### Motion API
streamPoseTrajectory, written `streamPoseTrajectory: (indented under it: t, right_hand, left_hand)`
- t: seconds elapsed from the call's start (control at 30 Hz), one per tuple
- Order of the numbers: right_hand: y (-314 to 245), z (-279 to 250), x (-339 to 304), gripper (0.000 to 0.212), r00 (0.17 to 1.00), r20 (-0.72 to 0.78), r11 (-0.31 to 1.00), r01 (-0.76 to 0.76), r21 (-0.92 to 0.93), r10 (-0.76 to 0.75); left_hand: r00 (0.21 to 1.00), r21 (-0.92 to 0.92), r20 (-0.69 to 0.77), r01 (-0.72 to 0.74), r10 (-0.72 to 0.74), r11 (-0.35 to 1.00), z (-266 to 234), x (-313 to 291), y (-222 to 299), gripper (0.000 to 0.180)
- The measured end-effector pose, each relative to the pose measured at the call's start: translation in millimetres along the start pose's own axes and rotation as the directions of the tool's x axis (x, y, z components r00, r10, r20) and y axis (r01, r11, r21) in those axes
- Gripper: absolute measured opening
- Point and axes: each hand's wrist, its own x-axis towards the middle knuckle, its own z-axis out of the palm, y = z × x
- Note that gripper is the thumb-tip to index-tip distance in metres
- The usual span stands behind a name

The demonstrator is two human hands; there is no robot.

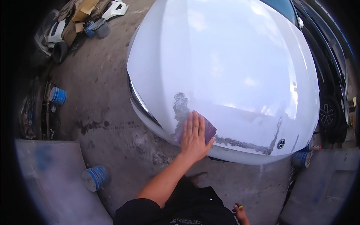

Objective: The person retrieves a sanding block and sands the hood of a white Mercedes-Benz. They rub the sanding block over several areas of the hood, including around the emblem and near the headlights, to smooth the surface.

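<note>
My left hand (195,135) lies with its fingers flat on a purple sheet of sandpaper (210,130), pressing it against the front left corner of a white car hood (232,67). The thumb rests by the sheet's right edge. Just beyond the fingers is a rough grey patch (181,105) where the paint is gone. Another grey bare strip (243,144) runs along the hood's front edge and turns up near the round emblem (281,143). Low on the right, my right hand (240,214) hangs away from the car, fingers curled, with a small yellowish thing at them that I cannot make out.
Grey panels stand at the lower left (56,180) and lower right (326,187). Blue buckets sit on the floor, one near my left (95,178). A dark car (326,75) is parked close on the right. Car parts and cardboard (84,9) are piled at the far left.
</note>
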Motion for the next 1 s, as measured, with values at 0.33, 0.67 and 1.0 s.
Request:
streamPoseTrajectory:
  t: [0.33,0.67,1.0]
  right_hand:
    - [17,6,3,0.055,1.000,0.011,0.998,-0.019,0.059,0.018]
    - [22,3,19,0.055,0.999,0.008,0.992,-0.054,0.114,0.053]
    - [-5,9,8,0.057,0.998,-0.030,0.988,0.050,0.146,-0.046]
  left_hand:
    - [0.994,0.193,-0.027,0.107,-0.104,0.975,-35,146,-49,0.089]
    - [0.998,0.092,0.037,-0.053,0.050,0.994,-2,80,-8,0.092]
    - [0.999,0.149,-0.051,-0.003,0.010,0.989,8,77,1,0.086]
